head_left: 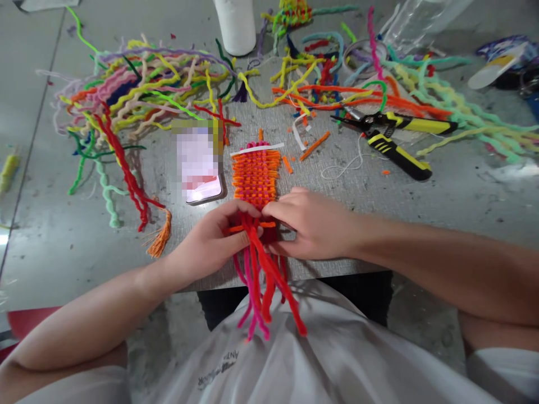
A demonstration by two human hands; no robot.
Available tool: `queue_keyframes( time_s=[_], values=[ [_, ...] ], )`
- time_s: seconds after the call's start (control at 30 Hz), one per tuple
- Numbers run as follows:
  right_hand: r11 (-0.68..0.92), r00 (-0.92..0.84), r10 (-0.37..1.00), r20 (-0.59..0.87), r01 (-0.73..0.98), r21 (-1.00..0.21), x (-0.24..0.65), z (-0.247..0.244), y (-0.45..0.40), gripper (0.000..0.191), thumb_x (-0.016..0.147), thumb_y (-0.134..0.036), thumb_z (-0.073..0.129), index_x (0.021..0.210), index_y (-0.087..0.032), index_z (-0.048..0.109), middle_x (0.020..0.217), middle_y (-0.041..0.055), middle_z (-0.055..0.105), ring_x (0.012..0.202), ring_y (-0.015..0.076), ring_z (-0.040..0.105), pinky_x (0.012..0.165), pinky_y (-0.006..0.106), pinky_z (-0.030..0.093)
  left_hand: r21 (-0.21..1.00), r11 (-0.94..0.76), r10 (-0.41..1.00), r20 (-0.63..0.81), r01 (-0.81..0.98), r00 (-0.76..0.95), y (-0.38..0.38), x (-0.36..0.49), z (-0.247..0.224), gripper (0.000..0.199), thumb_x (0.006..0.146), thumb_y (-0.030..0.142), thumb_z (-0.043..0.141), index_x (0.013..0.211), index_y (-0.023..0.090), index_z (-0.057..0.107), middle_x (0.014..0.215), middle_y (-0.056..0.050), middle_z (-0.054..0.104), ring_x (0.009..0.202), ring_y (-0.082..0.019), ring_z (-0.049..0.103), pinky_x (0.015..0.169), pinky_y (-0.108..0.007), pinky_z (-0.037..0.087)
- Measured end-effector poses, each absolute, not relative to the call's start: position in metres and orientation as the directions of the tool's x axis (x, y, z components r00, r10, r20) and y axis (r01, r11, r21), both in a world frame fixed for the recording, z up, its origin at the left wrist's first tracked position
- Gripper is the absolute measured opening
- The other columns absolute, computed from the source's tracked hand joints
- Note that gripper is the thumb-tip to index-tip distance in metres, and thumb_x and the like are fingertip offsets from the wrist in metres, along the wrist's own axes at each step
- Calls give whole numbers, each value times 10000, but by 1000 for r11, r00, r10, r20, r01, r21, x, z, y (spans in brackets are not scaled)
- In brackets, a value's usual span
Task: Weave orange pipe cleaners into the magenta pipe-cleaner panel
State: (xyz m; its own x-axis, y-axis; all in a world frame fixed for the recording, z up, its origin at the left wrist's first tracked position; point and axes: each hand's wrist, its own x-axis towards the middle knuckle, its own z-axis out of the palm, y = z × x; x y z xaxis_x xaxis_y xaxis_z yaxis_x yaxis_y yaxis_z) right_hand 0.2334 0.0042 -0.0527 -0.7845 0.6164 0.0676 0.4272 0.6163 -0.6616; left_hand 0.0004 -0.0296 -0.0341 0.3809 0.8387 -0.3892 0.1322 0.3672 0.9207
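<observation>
A small panel [255,175] woven from orange and magenta-red pipe cleaners lies on the table near its front edge, with a white strip [257,148] across its top. Loose red pipe cleaners [269,264] hang from its lower end over the table edge, beside magenta ones [252,292]. My left hand [219,233] is closed on the red pipe cleaners just below the weave. At the panel's lower right, my right hand [305,221] has its fingers bent against the weave's edge. A short orange piece [268,224] runs crosswise between the hands; my fingers partly hide it.
A phone [197,163] with a blurred screen lies left of the panel. Yellow-black pliers [389,132] rest at right, near orange scraps [315,146]. Bundles of coloured pipe cleaners [138,92] spread behind, with a white bottle [237,28] and an orange tassel [161,233] farther left.
</observation>
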Motion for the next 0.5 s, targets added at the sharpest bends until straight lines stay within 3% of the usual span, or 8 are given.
queue_keyframes(
  time_s=[0.17, 0.37, 0.5],
  values=[
    [659, -809, 577, 108, 383, -647, 233, -55, 6, 370, 1003, -524, 673, 1017, -154, 689, 825, 63, 722, 760, 218, 645, 793, 349, 357, 934, 292, 851, -352, 207, 390, -30, -3, -33, 292, 886, 332, 830, 1069, 195, 649, 962, -19, 722, 829, -151, 683, 800, -294, 581],
    [643, -816, 565, 125, 340, -687, 234, -55, 9, 311, 997, -452, 731, 1069, -151, 759, 869, 68, 759, 798, 221, 661, 798, 348, 394, 900, 58, 876, -253, 431, 411, -32, -7, -35, 307, 888, 223, 730, 1173, 199, 618, 1044, -53, 743, 919, -193, 711, 826, -314, 590],
    [572, -784, 608, 121, 328, -752, 233, -54, 8, 284, 952, -405, 789, 1088, -157, 760, 919, 74, 764, 805, 207, 663, 733, 315, 420, 907, 88, 876, -267, 411, 401, -31, -7, -37, 322, 895, 243, 740, 1184, 199, 604, 1042, -60, 767, 901, -201, 740, 809, -318, 600]
  ],
)
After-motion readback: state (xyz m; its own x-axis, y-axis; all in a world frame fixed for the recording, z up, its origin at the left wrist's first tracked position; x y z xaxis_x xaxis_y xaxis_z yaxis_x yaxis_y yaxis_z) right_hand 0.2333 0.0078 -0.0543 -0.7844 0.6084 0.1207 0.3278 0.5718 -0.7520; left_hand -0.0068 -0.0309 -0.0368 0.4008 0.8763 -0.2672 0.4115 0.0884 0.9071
